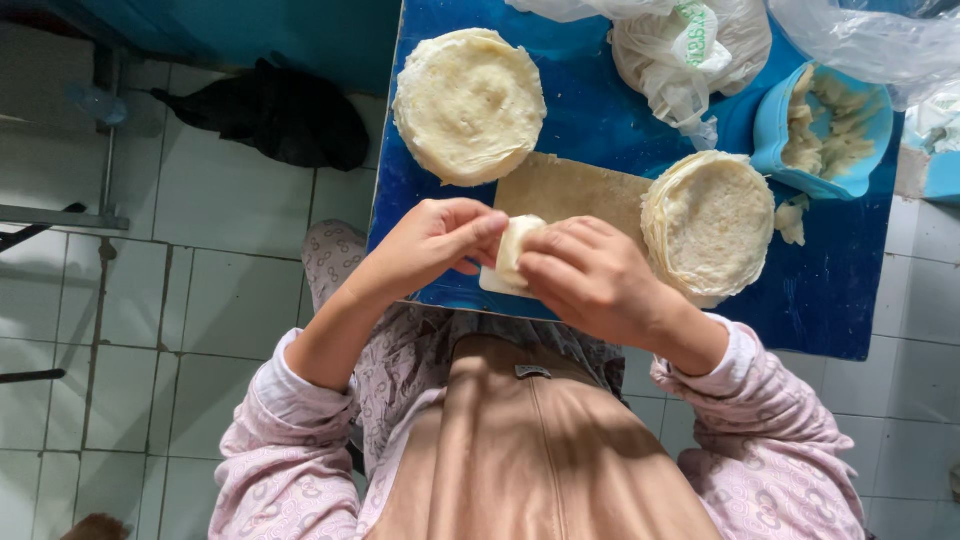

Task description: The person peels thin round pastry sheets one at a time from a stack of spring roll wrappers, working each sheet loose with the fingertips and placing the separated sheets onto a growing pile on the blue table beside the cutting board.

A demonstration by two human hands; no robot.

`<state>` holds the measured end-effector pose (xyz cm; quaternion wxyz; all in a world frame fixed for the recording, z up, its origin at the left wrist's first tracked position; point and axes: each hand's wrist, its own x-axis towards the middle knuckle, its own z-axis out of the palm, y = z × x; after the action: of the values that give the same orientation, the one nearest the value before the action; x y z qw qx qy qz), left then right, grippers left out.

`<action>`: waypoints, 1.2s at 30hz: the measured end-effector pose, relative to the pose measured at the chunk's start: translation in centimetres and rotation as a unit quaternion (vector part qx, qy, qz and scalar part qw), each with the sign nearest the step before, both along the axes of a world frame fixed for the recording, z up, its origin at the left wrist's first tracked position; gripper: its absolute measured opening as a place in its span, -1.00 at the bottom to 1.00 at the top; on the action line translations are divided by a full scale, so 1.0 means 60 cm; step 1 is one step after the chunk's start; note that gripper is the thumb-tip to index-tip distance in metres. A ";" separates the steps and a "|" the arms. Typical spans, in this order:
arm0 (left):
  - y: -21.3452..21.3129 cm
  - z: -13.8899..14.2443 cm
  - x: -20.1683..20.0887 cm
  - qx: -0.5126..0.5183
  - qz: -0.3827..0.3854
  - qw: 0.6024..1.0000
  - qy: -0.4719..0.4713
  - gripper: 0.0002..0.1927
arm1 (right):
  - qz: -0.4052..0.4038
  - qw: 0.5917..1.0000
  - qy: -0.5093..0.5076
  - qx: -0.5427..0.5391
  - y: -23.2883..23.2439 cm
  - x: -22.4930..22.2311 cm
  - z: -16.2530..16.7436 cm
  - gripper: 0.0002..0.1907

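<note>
pinched between both hands above the near edge of the blue table (pixel 600 110): one folded dough wrapper (pixel 516 246), pale and thin. left hand (pixel 432 243) on its left side, fingertips closed on the fold; right hand (pixel 590 275) on its right side, fingers curled together and clamped over the wrapper, so most of the piece hidden. directly beneath, at the near edge, a small white slab (pixel 490 284), partly covered. behind the hands, toward the table middle, a tan board (pixel 565 190).

handling, judged from appearance: light, soft, limp, easily torn or stretched; likely slightly tacky at moistened edges. best taken at the rim with fingertip pads, light pressure only, belly of the piece left unsqueezed.

at the far left corner, a round stack of wrappers (pixel 469 104). near the right edge, a second wrapper stack (pixel 710 222), touching the board. beyond it, a blue bowl of pale filling (pixel 822 130). along the far edge, crumpled plastic bags (pixel 690 50).
</note>
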<state>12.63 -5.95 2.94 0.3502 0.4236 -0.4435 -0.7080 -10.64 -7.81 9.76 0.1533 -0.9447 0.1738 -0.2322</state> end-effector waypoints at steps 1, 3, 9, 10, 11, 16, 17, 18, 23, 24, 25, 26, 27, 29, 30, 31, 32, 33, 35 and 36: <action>-0.001 -0.006 -0.002 -0.020 -0.001 0.999 0.033 -0.65 | 0.010 1.000 0.006 -0.005 0.002 0.004 -0.003 -0.80; 0.000 -0.015 -0.005 -0.009 0.039 0.996 0.078 -0.69 | 0.018 1.000 0.011 0.008 0.001 0.005 -0.007 -0.81; 0.017 -0.019 -0.018 -0.080 0.051 0.994 0.059 -0.78 | 0.006 0.993 -0.025 0.119 -0.006 -0.007 -0.016 -0.74; 0.019 -0.017 -0.019 -0.089 0.059 0.992 0.064 -0.80 | -0.025 0.985 -0.049 0.163 -0.007 -0.011 -0.015 -0.70; 0.022 -0.014 -0.019 -0.088 0.059 0.991 0.081 -0.81 | -0.056 0.974 -0.073 0.208 -0.008 -0.015 -0.016 -0.67; 0.040 0.013 -0.011 -0.137 0.025 0.987 0.084 -0.85 | 0.045 0.942 -0.037 0.332 -0.055 -0.020 -0.035 -0.53; 0.043 0.018 -0.009 -0.147 0.026 0.984 0.096 -0.85 | 0.089 0.932 -0.018 0.352 -0.061 -0.022 -0.041 -0.57; 0.047 0.023 -0.006 -0.157 0.028 0.981 0.108 -0.85 | 0.084 0.911 -0.025 0.402 -0.063 -0.027 -0.046 -0.64; 0.052 0.039 0.012 -0.141 0.100 0.975 0.143 -0.86 | 0.004 0.727 -0.094 0.680 -0.062 -0.051 -0.075 -0.68; 0.054 0.041 0.015 -0.149 0.104 0.974 0.132 -0.86 | 0.010 0.700 -0.138 0.701 -0.062 -0.051 -0.082 -0.74; 0.055 0.043 0.016 -0.158 0.107 0.974 0.122 -0.87 | 0.015 0.671 -0.182 0.718 -0.061 -0.049 -0.089 -0.81; 0.057 0.044 0.015 -0.168 0.130 0.975 0.070 -0.88 | 0.021 0.640 -0.225 0.735 -0.060 -0.048 -0.094 -0.85; 0.059 0.045 0.011 -0.177 0.154 0.972 0.018 -0.88 | -0.016 0.640 -0.247 0.728 -0.059 -0.046 -0.097 -0.84; 0.061 0.046 0.007 -0.195 0.188 0.961 -0.056 -0.89 | -0.086 0.636 -0.287 0.711 -0.057 -0.037 -0.101 -0.82; 0.060 0.047 0.006 -0.205 0.198 0.956 -0.077 -0.90 | -0.088 0.647 -0.296 0.697 -0.059 -0.033 -0.099 -0.80; 0.056 0.048 0.006 -0.217 0.208 0.949 -0.098 -0.90 | -0.088 0.659 -0.306 0.682 -0.065 -0.028 -0.094 -0.77; 0.049 0.049 0.009 -0.224 0.212 0.946 -0.104 -0.89 | -0.089 0.670 -0.316 0.666 -0.071 -0.025 -0.086 -0.75; 0.039 0.050 0.013 -0.229 0.216 0.942 -0.111 -0.88 | -0.090 0.687 -0.308 0.652 -0.082 -0.021 -0.077 -0.73; 0.006 0.050 0.022 -0.236 0.236 0.935 -0.122 -0.86 | -0.089 0.720 -0.294 0.622 -0.117 -0.012 -0.055 -0.70; -0.019 0.049 0.027 -0.238 0.251 0.930 -0.126 -0.85 | -0.107 0.726 -0.279 0.619 -0.136 -0.003 -0.046 -0.69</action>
<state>14.28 -7.08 5.86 0.5478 0.5113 -0.5188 -0.4115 -10.82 -16.00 6.98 0.7197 -0.5080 0.3285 -0.3407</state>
